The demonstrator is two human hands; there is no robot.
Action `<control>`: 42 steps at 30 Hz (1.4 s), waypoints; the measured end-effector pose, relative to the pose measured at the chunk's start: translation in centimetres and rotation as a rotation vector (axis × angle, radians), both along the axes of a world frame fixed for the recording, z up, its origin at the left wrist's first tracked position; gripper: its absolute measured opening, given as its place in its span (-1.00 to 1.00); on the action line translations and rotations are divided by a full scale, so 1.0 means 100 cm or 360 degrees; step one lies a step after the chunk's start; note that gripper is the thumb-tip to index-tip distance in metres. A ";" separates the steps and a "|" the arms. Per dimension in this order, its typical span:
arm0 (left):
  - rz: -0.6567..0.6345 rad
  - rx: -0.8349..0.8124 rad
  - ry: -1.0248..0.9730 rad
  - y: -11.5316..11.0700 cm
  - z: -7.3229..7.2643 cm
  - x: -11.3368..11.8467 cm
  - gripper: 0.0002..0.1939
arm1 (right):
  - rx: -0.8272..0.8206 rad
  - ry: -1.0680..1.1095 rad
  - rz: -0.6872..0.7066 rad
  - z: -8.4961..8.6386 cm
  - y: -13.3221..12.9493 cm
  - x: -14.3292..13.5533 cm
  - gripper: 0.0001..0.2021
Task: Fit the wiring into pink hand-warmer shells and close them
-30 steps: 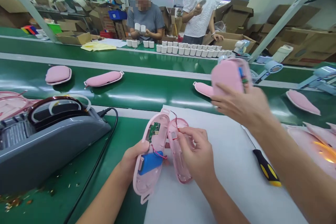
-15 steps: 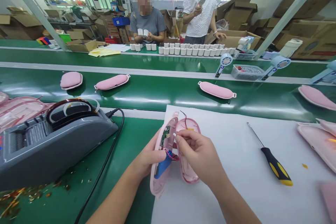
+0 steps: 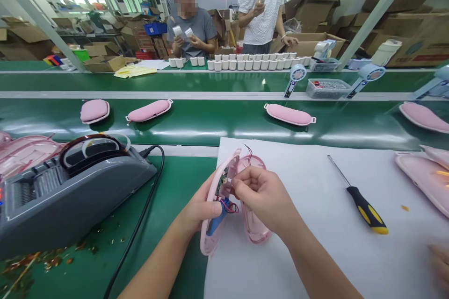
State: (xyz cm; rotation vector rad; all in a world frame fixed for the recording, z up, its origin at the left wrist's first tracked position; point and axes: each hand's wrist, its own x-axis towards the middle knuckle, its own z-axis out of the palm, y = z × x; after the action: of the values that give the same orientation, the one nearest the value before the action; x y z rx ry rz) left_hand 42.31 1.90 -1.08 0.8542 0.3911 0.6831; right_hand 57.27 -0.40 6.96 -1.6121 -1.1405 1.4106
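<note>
pink shell (image 3: 209,245) tilted up over edge of white paper (image 3: 298,257), l hand (image 3: 198,210) gripping its side rim (best hold), r hand (image 3: 268,196) pinched nr board (image 3: 222,182), can't tell on what; prob light + stiff, thin wires (image 3: 230,207) fragile.

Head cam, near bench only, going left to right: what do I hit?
Gray machine → left hand → held pink shell → right hand → screwdriver → pink parts.

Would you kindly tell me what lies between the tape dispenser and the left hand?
A black cable lies there on the green tabletop, in the head view.
</note>
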 end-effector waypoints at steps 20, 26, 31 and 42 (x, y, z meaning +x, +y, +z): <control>0.0161 0.0017 0.0076 -0.010 0.003 0.011 0.11 | -0.0045 -0.0108 0.0029 -0.001 -0.004 -0.005 -0.70; -0.0167 0.0003 0.0026 0.004 -0.020 0.007 -0.08 | 0.0149 -0.0405 -0.0379 0.002 -0.006 0.017 -0.56; -0.0268 0.0154 0.0011 0.022 -0.031 -0.005 -0.06 | 0.0396 -0.0768 -0.0752 -0.001 0.013 0.047 -0.46; 0.0062 -0.0342 -0.0251 -0.008 0.011 0.010 -0.07 | 0.0277 -0.0101 -0.0167 0.007 0.009 0.041 -0.55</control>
State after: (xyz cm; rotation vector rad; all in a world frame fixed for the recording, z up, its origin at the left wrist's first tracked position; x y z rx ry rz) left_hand 43.28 1.07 0.03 0.5863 0.3332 0.7253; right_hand 61.40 0.46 7.62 -1.5785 -1.1638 1.1680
